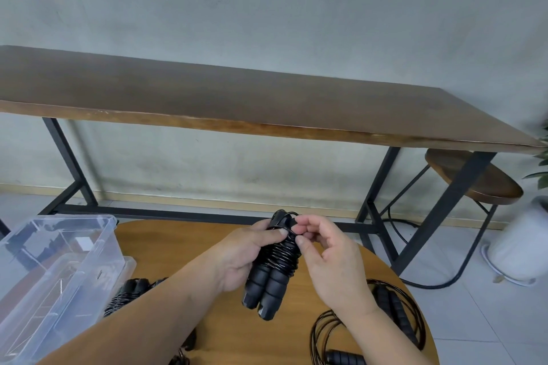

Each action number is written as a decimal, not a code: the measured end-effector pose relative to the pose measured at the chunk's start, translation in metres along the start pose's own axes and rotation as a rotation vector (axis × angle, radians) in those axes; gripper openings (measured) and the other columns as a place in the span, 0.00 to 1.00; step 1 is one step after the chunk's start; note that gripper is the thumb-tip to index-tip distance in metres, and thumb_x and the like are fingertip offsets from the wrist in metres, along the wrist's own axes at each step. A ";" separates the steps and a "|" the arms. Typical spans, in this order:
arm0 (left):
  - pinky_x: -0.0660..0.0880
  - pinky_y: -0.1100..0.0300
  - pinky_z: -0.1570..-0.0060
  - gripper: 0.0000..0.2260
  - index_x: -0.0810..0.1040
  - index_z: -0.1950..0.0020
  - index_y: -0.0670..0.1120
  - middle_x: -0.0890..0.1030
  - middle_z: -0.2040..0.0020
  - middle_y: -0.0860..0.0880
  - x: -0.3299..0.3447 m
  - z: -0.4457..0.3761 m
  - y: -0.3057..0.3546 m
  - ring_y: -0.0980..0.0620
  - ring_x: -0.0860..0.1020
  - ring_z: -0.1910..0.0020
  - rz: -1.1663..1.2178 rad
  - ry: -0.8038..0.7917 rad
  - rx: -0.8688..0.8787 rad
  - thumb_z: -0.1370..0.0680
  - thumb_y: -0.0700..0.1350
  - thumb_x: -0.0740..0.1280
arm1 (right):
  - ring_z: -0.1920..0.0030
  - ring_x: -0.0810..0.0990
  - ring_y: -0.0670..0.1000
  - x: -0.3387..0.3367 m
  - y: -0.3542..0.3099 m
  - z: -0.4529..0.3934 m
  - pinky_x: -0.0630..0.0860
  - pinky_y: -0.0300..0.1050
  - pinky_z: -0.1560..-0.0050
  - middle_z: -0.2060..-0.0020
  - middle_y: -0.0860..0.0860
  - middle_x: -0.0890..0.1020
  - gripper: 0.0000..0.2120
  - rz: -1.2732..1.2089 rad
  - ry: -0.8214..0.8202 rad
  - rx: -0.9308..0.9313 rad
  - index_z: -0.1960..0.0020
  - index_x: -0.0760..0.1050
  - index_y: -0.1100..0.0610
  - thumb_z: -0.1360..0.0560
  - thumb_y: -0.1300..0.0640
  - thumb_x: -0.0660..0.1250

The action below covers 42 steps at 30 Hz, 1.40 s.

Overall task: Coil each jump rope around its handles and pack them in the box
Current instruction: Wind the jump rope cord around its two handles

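A black jump rope (271, 272) with two foam handles side by side is held upright above the round wooden table (284, 338), its cord coiled tightly around the handles. My left hand (246, 255) grips the handles from the left. My right hand (323, 258) pinches the cord near the top of the coil. A coiled rope bundle (130, 293) lies to the left by the clear plastic box (59, 264). Loose uncoiled ropes (394, 311) lie on the table at the right, partly hidden by my right forearm.
A long dark wooden bench table (237, 104) with black metal legs stands along the grey wall. A round wooden stool (480, 178) and a white plant pot (519, 249) stand at the right on the tiled floor.
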<state>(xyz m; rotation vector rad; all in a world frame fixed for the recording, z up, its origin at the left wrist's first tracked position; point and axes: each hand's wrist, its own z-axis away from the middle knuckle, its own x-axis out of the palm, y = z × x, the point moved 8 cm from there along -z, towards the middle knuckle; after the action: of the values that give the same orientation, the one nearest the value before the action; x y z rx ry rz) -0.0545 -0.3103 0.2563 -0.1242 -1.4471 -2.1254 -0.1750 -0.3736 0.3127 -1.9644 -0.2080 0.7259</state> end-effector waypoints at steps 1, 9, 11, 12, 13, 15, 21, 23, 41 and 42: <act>0.78 0.46 0.43 0.16 0.77 0.34 0.44 0.82 0.45 0.39 0.000 0.000 0.000 0.43 0.81 0.50 0.004 -0.012 -0.011 0.22 0.40 0.68 | 0.50 0.81 0.42 0.001 -0.001 0.000 0.75 0.31 0.47 0.54 0.36 0.82 0.18 -0.014 -0.002 0.004 0.47 0.78 0.44 0.25 0.67 0.69; 0.75 0.48 0.39 0.27 0.76 0.33 0.41 0.81 0.45 0.40 0.009 -0.002 -0.001 0.44 0.80 0.47 -0.034 -0.139 -0.055 0.32 0.42 0.74 | 0.51 0.82 0.42 -0.003 0.004 0.002 0.77 0.33 0.50 0.55 0.40 0.83 0.13 -0.145 0.047 0.077 0.48 0.79 0.49 0.24 0.67 0.68; 0.73 0.47 0.36 0.27 0.77 0.34 0.39 0.81 0.45 0.40 0.011 -0.004 -0.003 0.44 0.79 0.47 -0.018 -0.136 -0.049 0.32 0.42 0.75 | 0.52 0.82 0.41 -0.006 0.003 -0.001 0.76 0.31 0.51 0.56 0.41 0.84 0.12 -0.185 0.068 0.090 0.49 0.79 0.52 0.24 0.68 0.68; 0.72 0.46 0.34 0.27 0.77 0.34 0.39 0.81 0.46 0.40 0.011 -0.005 -0.002 0.44 0.79 0.47 -0.008 -0.125 -0.035 0.33 0.41 0.75 | 0.53 0.82 0.41 -0.006 0.001 -0.003 0.76 0.31 0.51 0.56 0.42 0.84 0.12 -0.204 0.068 0.097 0.49 0.80 0.53 0.24 0.68 0.68; 0.71 0.46 0.34 0.27 0.77 0.35 0.39 0.82 0.47 0.41 0.010 -0.007 -0.001 0.44 0.80 0.48 -0.009 -0.116 -0.023 0.33 0.41 0.76 | 0.53 0.82 0.41 -0.007 0.001 -0.005 0.76 0.31 0.51 0.56 0.43 0.84 0.11 -0.224 0.072 0.103 0.49 0.80 0.54 0.24 0.69 0.68; 0.73 0.46 0.36 0.24 0.79 0.38 0.39 0.83 0.50 0.42 0.011 -0.009 0.001 0.44 0.80 0.50 -0.019 -0.109 -0.011 0.34 0.40 0.76 | 0.53 0.82 0.41 -0.007 0.002 -0.004 0.76 0.32 0.52 0.56 0.45 0.85 0.11 -0.250 0.092 0.117 0.49 0.80 0.53 0.25 0.69 0.68; 0.75 0.47 0.40 0.16 0.84 0.45 0.41 0.82 0.50 0.40 0.006 -0.007 0.006 0.44 0.80 0.51 0.000 -0.154 0.006 0.32 0.40 0.74 | 0.49 0.81 0.43 -0.001 -0.007 0.004 0.76 0.31 0.49 0.53 0.46 0.83 0.09 -0.190 0.094 -0.019 0.54 0.80 0.55 0.26 0.69 0.70; 0.79 0.52 0.47 0.14 0.85 0.47 0.42 0.83 0.50 0.41 0.004 -0.006 0.008 0.45 0.82 0.52 0.021 -0.174 0.011 0.32 0.41 0.74 | 0.47 0.81 0.44 0.002 -0.008 0.004 0.77 0.33 0.47 0.50 0.46 0.82 0.07 -0.146 0.095 -0.072 0.55 0.82 0.58 0.28 0.68 0.72; 0.80 0.50 0.52 0.32 0.80 0.42 0.37 0.84 0.52 0.41 -0.033 -0.015 0.005 0.43 0.83 0.57 0.073 0.114 0.000 0.34 0.61 0.74 | 0.45 0.80 0.42 0.020 -0.002 0.000 0.75 0.33 0.45 0.48 0.39 0.81 0.05 0.040 -0.032 -0.103 0.48 0.82 0.49 0.23 0.54 0.70; 0.80 0.50 0.50 0.32 0.81 0.42 0.37 0.85 0.51 0.41 -0.034 -0.015 0.008 0.44 0.84 0.55 0.037 0.129 0.032 0.34 0.62 0.73 | 0.46 0.80 0.40 0.024 0.005 -0.001 0.76 0.33 0.47 0.49 0.40 0.81 0.07 -0.010 -0.061 -0.010 0.45 0.80 0.47 0.23 0.53 0.70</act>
<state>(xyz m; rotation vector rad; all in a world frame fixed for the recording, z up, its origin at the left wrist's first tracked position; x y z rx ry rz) -0.0185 -0.3126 0.2443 -0.0023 -1.3920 -2.0408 -0.1560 -0.3667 0.2990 -1.9514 -0.2586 0.7800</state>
